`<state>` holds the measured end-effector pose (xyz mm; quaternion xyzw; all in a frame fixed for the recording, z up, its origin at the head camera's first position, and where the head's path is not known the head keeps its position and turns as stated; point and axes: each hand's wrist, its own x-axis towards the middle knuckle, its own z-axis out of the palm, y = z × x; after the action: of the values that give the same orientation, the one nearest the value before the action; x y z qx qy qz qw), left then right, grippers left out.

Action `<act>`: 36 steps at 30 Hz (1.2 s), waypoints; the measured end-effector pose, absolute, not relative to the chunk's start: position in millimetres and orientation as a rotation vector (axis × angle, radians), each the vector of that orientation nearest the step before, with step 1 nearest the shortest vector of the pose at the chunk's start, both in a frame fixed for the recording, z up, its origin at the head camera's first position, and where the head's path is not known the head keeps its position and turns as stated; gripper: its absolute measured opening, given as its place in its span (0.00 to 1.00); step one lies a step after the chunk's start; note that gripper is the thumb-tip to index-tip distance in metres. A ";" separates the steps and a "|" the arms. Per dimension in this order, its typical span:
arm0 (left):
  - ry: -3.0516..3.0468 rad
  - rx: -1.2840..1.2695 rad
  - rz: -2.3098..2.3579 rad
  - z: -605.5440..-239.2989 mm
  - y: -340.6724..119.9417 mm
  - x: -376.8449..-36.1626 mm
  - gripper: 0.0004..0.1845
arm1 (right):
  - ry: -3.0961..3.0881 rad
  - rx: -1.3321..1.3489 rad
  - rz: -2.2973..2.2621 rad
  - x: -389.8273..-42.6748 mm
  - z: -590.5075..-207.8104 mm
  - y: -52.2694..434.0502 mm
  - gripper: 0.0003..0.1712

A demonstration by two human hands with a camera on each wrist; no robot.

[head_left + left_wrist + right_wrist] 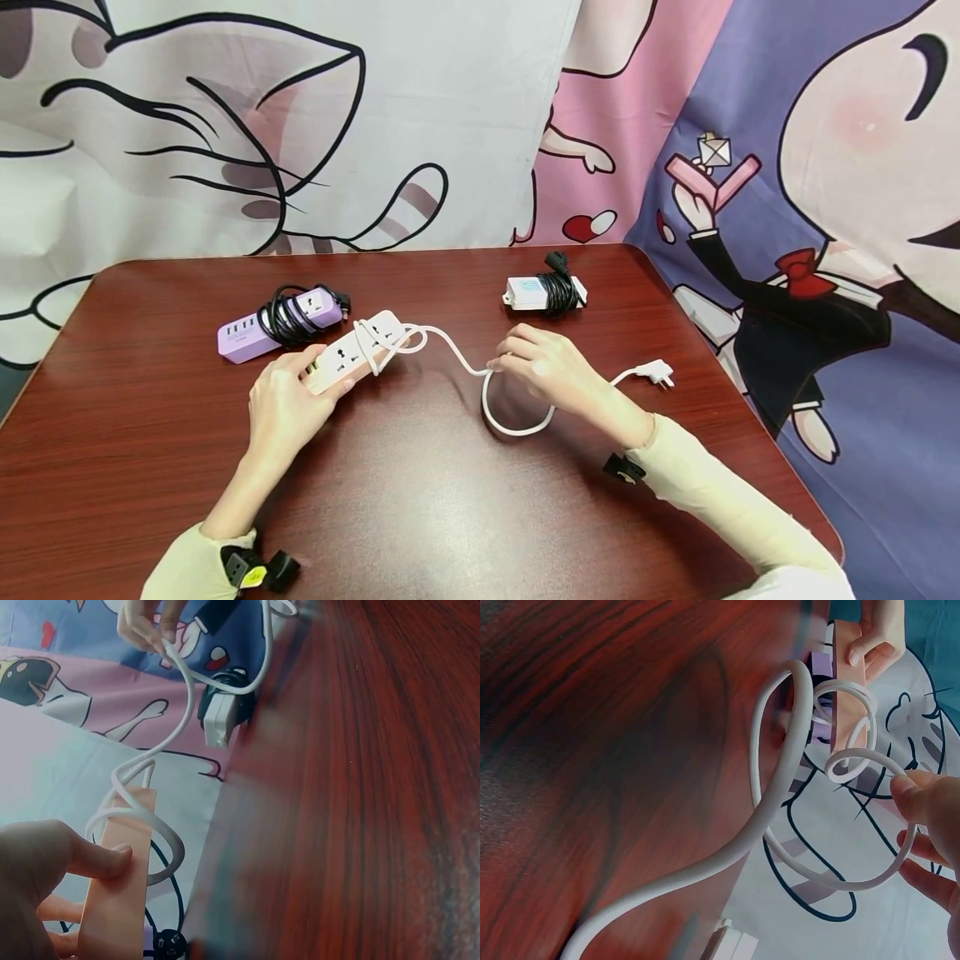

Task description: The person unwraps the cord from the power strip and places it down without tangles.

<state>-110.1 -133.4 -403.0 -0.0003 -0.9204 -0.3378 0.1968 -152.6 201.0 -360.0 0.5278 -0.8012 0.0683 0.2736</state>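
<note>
My left hand (288, 402) grips one end of a power strip (337, 360) with a white socket face and peach-orange sides, held tilted above the table. Its white cord (459, 354) loops loosely around the strip's far end. To the right, my right hand (546, 367) pinches that cord between thumb and fingers. Below this hand the cord hangs in a curve, then runs out to a white plug (657, 372). In the left wrist view the left thumb presses on the strip's orange side (118, 892). The right wrist view has the cord (840, 885) crossing close to the lens.
Behind the left hand lies a purple power strip (243, 337) wrapped in its black cord. A white power strip (527, 293) with a black cord wound round it sits at the back right. The brown wooden table (420, 500) meets a cartoon-printed curtain (465, 100) behind.
</note>
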 end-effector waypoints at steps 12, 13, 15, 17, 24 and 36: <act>-2.459 0.035 -0.977 -406.0 -138.4 -112.5 0.26 | -2.210 1.407 0.197 -152.3 -368.8 207.2 0.13; -2.449 0.038 -0.980 -406.5 -138.7 -112.8 0.26 | -2.218 1.403 0.201 -153.2 -369.5 208.1 0.13; -2.431 0.042 -0.986 -406.9 -139.3 -113.4 0.26 | -2.236 1.394 0.214 -154.6 -370.3 209.6 0.13; -2.419 0.044 -0.994 -407.2 -139.8 -113.7 0.26 | -2.243 1.388 0.226 -156.1 -370.7 211.0 0.13; -2.421 0.054 -1.044 -405.5 -140.5 -113.0 0.26 | -2.267 1.331 0.209 -162.2 -372.7 213.4 0.13; -2.483 0.052 -1.043 -400.5 -136.1 -109.3 0.26 | -2.330 1.233 0.197 -178.5 -378.8 211.5 0.06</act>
<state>-109.3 -136.1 -400.5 0.0187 -0.8988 -0.3774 0.2223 -178.5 211.5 -378.8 0.4522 -0.8541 0.0723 0.2465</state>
